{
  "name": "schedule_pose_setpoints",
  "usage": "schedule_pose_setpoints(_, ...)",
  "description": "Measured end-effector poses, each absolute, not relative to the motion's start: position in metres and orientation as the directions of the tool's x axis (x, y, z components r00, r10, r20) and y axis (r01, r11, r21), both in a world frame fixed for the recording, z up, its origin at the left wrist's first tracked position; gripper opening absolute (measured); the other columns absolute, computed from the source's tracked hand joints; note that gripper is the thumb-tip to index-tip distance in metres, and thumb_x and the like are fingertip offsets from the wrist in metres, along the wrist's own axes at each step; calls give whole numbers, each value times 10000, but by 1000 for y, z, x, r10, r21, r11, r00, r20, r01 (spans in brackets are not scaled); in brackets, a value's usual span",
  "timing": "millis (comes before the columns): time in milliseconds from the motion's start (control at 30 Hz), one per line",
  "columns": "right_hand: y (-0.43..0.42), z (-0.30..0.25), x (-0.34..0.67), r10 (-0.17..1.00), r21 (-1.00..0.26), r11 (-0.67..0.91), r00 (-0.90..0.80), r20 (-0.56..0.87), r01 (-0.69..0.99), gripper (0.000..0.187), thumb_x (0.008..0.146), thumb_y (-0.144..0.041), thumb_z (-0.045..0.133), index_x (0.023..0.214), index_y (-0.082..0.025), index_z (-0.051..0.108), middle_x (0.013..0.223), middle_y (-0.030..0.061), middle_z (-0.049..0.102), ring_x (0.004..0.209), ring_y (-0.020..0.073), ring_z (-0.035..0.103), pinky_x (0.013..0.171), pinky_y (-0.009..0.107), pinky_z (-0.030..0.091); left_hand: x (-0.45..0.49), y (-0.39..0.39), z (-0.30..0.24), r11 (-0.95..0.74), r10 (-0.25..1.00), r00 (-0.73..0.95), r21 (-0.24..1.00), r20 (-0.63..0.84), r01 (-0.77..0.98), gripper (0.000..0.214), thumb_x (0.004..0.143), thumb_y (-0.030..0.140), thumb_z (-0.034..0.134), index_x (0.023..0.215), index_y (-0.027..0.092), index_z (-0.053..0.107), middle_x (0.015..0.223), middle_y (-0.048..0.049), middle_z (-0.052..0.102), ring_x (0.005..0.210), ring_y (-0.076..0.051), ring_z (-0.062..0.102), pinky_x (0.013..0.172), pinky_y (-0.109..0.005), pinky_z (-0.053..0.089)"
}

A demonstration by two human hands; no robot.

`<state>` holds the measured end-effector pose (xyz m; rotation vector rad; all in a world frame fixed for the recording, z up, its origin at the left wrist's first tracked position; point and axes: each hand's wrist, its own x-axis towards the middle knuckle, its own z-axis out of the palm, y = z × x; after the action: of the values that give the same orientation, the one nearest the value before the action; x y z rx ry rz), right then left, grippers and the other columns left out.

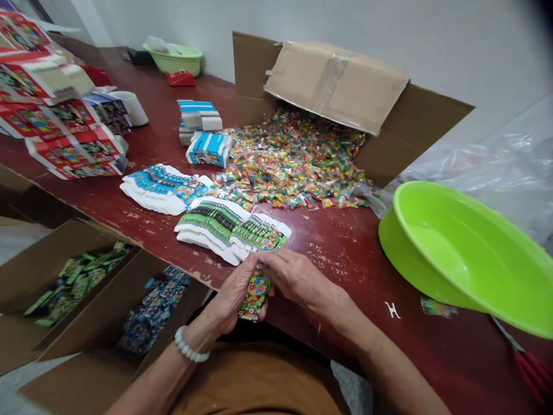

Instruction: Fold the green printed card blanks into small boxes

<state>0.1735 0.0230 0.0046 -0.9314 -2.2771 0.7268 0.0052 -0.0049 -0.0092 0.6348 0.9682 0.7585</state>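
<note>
The left hand [231,294] is gripping a small green carton [254,295] at the near edge of the red table [337,230], its thumb pointing up toward the carton's top end and its fingertips curling round from behind on the right side. Its forearm is slanting up from the lower left, a beaded bracelet [190,346] circling the wrist. The right hand [298,276] is arching in from the right with its back facing up, its fingers bending close together and their tips meeting the left thumb over the carton's top; whether they are pinching the carton itself, I cannot tell. Just beyond both hands, a fanned row of flat green cartons [216,222] is lying on the table, with flat blue cartons [164,187] overlapping to the left. Farther back, wrapped candies [294,161] are heaping before an open cardboard box [298,75], and a lime-green basin [389,242] is resting to the right
</note>
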Motion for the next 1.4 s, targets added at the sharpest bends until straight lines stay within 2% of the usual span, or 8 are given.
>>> schedule_pose_setpoints(133,25,18,176,714,-704,583,-670,204,406,229,927,-132,539,1084,-247,660,859,25,697,739,170,632,726,300,521,8,-7,-10,603,790,322,756,-521,-255,604,799,745,541,872,151,622,565,-23,629,362,-134,551,349,-213,426)
schedule_pose_setpoints(333,21,9,169,847,-812,437,-480,227,387,237,879,-143,574,1066,-236,686,936,59,702,846,197,628,808,339,514,10,-4,-7,613,786,334,728,-521,-306,596,874,678,495,1071,132,633,575,-30,642,363,-144,563,340,-210,414)
schedule_pose_setpoints(433,17,-2,162,945,-997,67,-324,47,49,186,922,-308,586,1050,-220,688,894,37,700,700,144,629,672,279,529,7,-1,-2,562,825,329,726,-459,-396,520,908,594,510,1218,181,570,637,-20,662,383,-151,589,367,-223,452)
schedule_pose_setpoints(600,12,-16,150,948,-831,-300,-245,-204,-469,337,726,-326,811,995,-176,673,861,19,701,557,83,571,540,216,507,2,-2,0,493,865,349,735,-360,-465,492,925,521,521,1321,232,474,680,-9,666,436,-167,630,416,-245,497)
schedule_pose_setpoints(733,14,-12,147,929,-867,-314,-314,-196,-387,229,737,-297,778,906,-175,684,810,10,688,484,82,534,443,220,485,4,-5,-1,482,873,326,750,-364,-453,476,909,489,566,1299,222,508,672,3,659,446,-151,622,431,-228,498)
schedule_pose_setpoints(1000,4,5,150,943,-982,190,-278,184,-6,137,897,-317,635,892,-214,725,1023,60,706,709,136,675,544,230,548,2,-1,-1,557,830,342,670,-440,-491,626,905,651,452,1318,181,492,576,-8,645,368,-168,564,378,-249,459)
schedule_pose_setpoints(1267,9,-3,142,952,-972,-132,-298,-70,-195,181,811,-351,727,831,-189,648,786,-8,674,460,107,609,381,221,501,2,1,-4,562,826,343,696,-447,-446,554,927,618,442,1273,199,548,581,-1,633,386,-156,583,383,-222,451)
schedule_pose_setpoints(1400,18,-3,145,940,-987,-104,-337,-56,-126,160,829,-325,698,817,-166,694,960,34,719,549,79,597,502,209,508,1,2,-7,595,803,369,677,-469,-434,585,924,639,415,1314,220,536,585,0,624,382,-161,585,374,-230,452)
